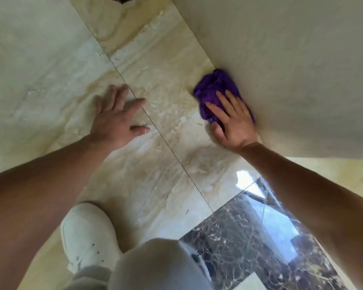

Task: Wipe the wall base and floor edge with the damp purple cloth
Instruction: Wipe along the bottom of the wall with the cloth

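A bunched purple cloth (213, 87) lies on the beige marble floor (166, 65), right where it meets the off-white wall (291, 59). My right hand (233, 120) presses flat on the near part of the cloth, fingers spread, its outer edge against the wall base. My left hand (117, 118) rests palm down on the floor to the left, fingers apart, holding nothing. A thin tile joint runs between the two hands.
My white shoe (88, 233) and a grey-trousered knee (155, 264) are on the floor near me. A dark veined marble tile (249, 237) lies at the lower right. The wall ends at a corner (285, 156) just behind my right forearm.
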